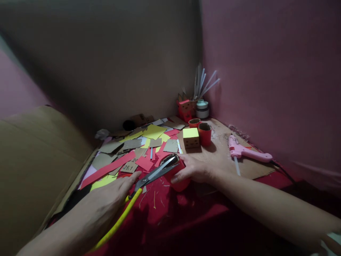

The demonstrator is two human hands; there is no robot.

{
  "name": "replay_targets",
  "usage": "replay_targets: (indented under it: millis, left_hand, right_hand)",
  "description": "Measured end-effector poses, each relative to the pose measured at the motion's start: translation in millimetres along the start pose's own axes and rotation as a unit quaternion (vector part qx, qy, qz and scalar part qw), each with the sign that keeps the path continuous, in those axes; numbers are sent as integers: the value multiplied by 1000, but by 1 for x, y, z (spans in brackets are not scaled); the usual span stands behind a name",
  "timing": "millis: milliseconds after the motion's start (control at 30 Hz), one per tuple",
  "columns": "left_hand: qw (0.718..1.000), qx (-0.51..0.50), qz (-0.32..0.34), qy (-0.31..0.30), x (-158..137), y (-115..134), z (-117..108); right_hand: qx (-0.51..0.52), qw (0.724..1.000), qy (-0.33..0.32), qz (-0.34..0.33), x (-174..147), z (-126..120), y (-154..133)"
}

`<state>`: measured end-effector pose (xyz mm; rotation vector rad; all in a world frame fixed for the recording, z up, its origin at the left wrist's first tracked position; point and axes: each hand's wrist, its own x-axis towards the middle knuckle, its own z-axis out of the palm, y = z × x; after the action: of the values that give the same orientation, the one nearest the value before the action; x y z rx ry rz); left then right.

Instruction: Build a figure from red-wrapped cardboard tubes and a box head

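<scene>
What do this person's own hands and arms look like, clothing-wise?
The left hand and right hand are ungloved, with no ring or watch showing. No sleeve shows on the left arm; on the right arm, a pale patch at the picture's corner may be one.

Your scissors (144,180) have blades (161,172) of smooth grey metal, a little shiny, and a handle (118,221) that looks like smooth yellow plastic. Your red cup (181,182) seems covered with smooth paper, while its rim shows rough brown cardboard. You can see that the small box (191,143) is of matt brown cardboard, with yellow paper on its top. The coloured papers (154,131) are flat and matt; one cardboard piece (132,144) is ribbed. The glue gun (249,153) looks like smooth pink plastic, its stick (237,166) like cloudy white plastic. Below, the dark red surface (149,204) resembles cloth.
</scene>
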<state>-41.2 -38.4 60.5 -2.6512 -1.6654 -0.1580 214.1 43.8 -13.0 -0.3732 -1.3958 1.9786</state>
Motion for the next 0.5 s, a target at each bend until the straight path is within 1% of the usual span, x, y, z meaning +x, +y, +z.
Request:
replay_targets:
  millis: [300,367,500]
  left_hand:
    - [995,66,71,-22,-3,-1,-3]
    - [994,72,74,-27,-4,-1,-3]
    - [993,84,86,-13,-7,-5,0]
  right_hand:
    - [-9,1000,-9,1,1,-3,4]
    - [-9,1000,-10,3,0,-3,4]
    - [-4,1000,0,10,-2,-1,0]
